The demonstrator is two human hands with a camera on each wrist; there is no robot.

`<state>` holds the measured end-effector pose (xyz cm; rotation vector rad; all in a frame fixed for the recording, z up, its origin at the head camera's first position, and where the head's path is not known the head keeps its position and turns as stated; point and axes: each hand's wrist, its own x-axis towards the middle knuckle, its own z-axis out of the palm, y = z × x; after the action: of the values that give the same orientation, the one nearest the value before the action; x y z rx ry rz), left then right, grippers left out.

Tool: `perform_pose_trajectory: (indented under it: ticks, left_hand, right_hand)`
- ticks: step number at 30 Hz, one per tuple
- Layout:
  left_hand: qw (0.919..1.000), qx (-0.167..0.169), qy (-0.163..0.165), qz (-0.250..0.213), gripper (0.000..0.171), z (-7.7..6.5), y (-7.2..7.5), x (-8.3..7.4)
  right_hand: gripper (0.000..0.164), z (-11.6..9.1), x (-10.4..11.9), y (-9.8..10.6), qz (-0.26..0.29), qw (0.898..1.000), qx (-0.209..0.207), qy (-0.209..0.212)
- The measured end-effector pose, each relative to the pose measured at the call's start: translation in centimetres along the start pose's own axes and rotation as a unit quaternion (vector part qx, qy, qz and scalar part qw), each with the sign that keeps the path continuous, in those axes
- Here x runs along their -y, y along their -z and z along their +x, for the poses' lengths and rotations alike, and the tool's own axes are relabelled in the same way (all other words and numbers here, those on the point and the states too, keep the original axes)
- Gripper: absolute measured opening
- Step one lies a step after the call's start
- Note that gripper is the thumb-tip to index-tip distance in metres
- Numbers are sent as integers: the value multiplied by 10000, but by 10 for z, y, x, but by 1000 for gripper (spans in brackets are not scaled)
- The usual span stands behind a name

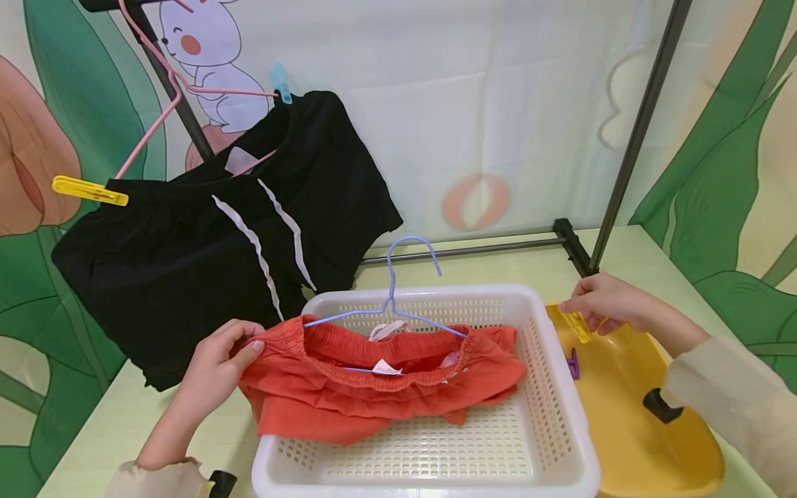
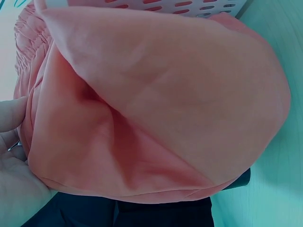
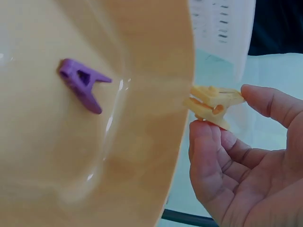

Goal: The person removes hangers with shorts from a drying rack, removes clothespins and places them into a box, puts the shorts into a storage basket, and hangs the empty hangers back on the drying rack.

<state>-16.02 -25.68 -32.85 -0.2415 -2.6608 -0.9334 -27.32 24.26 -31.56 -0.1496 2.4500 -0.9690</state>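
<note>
Red-orange shorts (image 1: 355, 401) with an elastic waistband lie over the white basket, a blue hanger (image 1: 392, 297) set inside the waist. My left hand (image 1: 214, 366) pinches the waistband at its left end, thumb on top; the left wrist view shows the fabric (image 2: 165, 94) hanging beside the fingers. Over the rim of a yellow tub, my right hand (image 1: 613, 304) holds a yellow clothespin (image 3: 215, 101) between thumb and fingertips. A purple clothespin (image 3: 83, 85) lies on the tub's floor.
The white basket (image 1: 563, 415) stands in front, the yellow tub (image 1: 647, 443) against its right. At left, black shorts (image 1: 187, 256) hang from a pink hanger (image 1: 171, 76) with yellow (image 1: 90, 190) and blue (image 1: 281, 83) clothespins. A dark rack post (image 1: 641, 131) rises behind the tub.
</note>
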Motion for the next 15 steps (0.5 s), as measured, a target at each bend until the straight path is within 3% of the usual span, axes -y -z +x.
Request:
perform_pose_trajectory:
  ticks: [15]
  left_hand:
    - [9997, 156, 145, -130, 12, -1, 2, 1]
  right_hand:
    - [32, 24, -30, -8, -122, 9992, -17, -391]
